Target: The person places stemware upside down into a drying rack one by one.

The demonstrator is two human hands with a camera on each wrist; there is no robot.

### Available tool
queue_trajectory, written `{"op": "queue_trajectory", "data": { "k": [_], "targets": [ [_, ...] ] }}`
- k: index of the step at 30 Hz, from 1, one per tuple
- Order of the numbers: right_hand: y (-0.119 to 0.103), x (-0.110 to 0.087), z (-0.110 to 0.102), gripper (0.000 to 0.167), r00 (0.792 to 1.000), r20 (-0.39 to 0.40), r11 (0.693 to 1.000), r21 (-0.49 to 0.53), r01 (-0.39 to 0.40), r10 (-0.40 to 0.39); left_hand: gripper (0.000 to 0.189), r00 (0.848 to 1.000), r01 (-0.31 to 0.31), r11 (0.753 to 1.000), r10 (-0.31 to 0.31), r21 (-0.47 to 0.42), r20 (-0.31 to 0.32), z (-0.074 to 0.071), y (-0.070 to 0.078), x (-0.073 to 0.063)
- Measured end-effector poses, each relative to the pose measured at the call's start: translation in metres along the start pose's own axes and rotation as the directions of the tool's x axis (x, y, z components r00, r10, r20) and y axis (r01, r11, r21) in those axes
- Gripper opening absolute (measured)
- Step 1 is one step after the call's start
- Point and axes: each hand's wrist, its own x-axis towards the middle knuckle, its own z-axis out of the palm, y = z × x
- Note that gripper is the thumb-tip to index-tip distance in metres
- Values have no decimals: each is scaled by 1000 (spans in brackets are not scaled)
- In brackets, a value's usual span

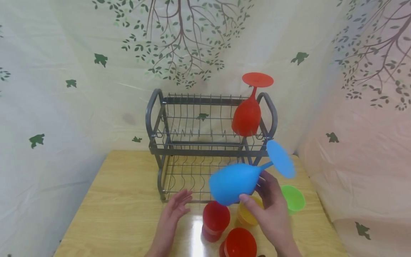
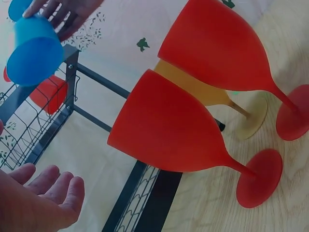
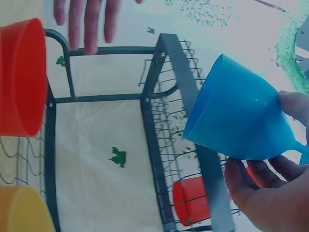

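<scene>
A blue plastic goblet (image 1: 236,182) is gripped by my right hand (image 1: 273,208), thumb on one side of the bowl and fingers on the other. It is tilted, its mouth pointing left and its foot up to the right, in front of the dish rack (image 1: 205,152). In the right wrist view the fingers curl round the lower bowl of the blue goblet (image 3: 241,111). My left hand (image 1: 173,217) hovers near the rack's lower front left, fingers loosely bent and holding nothing. A red goblet (image 1: 246,116) stands upside down at the right of the top tier.
Two red goblets (image 1: 216,217) (image 1: 240,244) stand upright on the wooden table (image 1: 106,207) in front of the rack. Beside them are a yellow goblet (image 1: 247,212) and a green goblet (image 1: 293,198). A leaf-patterned cloth (image 1: 80,117) hangs behind the rack.
</scene>
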Motion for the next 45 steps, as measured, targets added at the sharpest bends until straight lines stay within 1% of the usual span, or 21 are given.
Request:
{"op": "queue_trajectory", "data": {
  "k": [5, 9, 11, 16, 20, 22, 26, 27, 29, 32, 34, 36, 38, 42, 45],
  "targets": [
    [-10, -3, -4, 74, 999, -28, 999, -41, 26, -27, 48, 999, -32, 999, 32, 5, 1, -3, -3, 1],
    [-17, -4, -6, 73, 994, -50, 995, -38, 96, -98, 46, 997, -76, 996, 76, 37, -3, -5, -5, 1],
    [-20, -3, -7, 72, 989, -59, 990, -35, 133, -135, 46, 995, -98, 993, 98, 69, -3, -7, -6, 0],
    [-30, 1, -9, 72, 973, -79, 976, -36, 217, -219, 44, 992, -118, 984, 121, 137, -18, -11, -7, -3],
    [-40, 4, -8, 75, 954, -84, 958, -51, 283, -287, 45, 990, -132, 979, 137, 157, -24, -15, -9, -4],
    [-44, 5, -8, 76, 949, -87, 952, -65, 300, -304, 45, 989, -139, 977, 145, 160, -25, -17, -10, -5],
    [-53, 8, -6, 75, 947, -87, 949, -86, 303, -310, 45, 988, -146, 973, 154, 178, -29, -19, -11, -7],
    [-54, 9, -6, 74, 944, -84, 946, -83, 314, -320, 45, 987, -148, 971, 157, 186, -33, -20, -11, -8],
    [-57, 12, -5, 75, 934, -76, 935, -80, 344, -350, 45, 986, -152, 969, 162, 195, -38, -21, -11, -10],
    [-60, 17, -5, 76, 904, -68, 906, -68, 417, -421, 46, 984, -159, 967, 170, 200, -42, -22, -12, -11],
    [-62, 19, -4, 76, 889, -68, 892, -60, 449, -452, 46, 983, -166, 966, 177, 199, -43, -23, -12, -11],
    [-64, 22, -4, 75, 880, -71, 883, -51, 466, -469, 46, 982, -169, 965, 182, 199, -49, -24, -13, -11],
    [-67, 25, -3, 74, 878, -74, 881, -42, 471, -473, 47, 981, -173, 964, 188, 199, -56, -24, -13, -11],
    [-71, 30, -3, 75, 859, -77, 862, -46, 504, -506, 48, 979, -180, 962, 196, 206, -59, -24, -15, -12],
    [-73, 33, -2, 74, 850, -84, 854, -59, 516, -520, 49, 978, -184, 960, 200, 211, -56, -23, -18, -14]
  ]
}}
